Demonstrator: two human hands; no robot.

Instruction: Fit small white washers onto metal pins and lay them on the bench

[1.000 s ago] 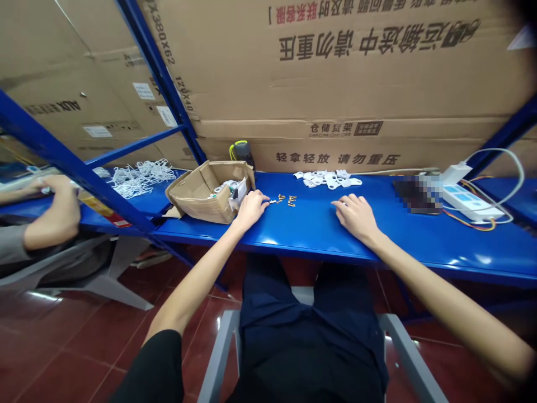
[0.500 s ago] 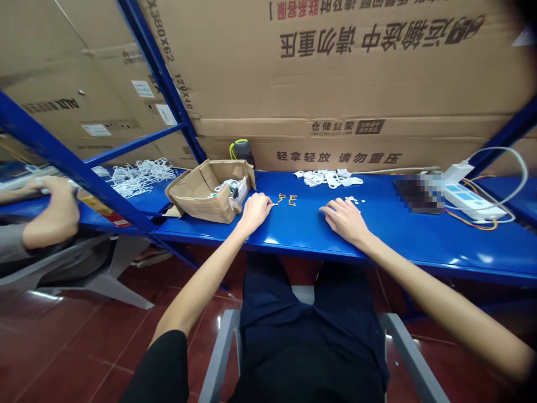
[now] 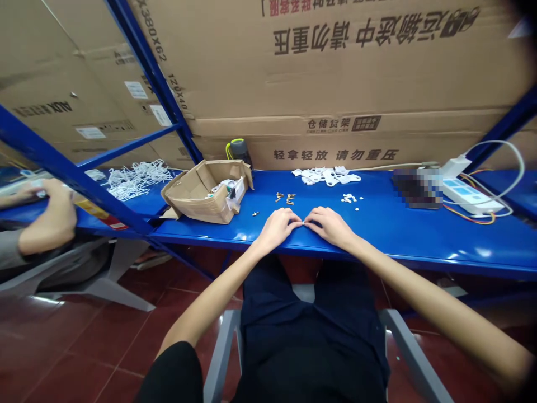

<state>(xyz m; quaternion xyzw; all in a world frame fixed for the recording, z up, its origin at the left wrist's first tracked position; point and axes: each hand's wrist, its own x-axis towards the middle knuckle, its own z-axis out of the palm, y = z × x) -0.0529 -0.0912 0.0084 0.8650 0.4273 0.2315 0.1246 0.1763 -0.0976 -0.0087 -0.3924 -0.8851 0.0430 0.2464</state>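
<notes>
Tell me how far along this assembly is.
Done: no finished pieces can be told apart on the shelf. In hand: left hand and right hand meet fingertip to fingertip on a tiny part. Left: brass bits, white beads, white clips, a lone screw, and parts in the box.

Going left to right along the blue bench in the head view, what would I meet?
White hangers → cardboard box → brass bits → small white discs → power strip. The left hand and right hand meet at the bench's near edge.
</notes>
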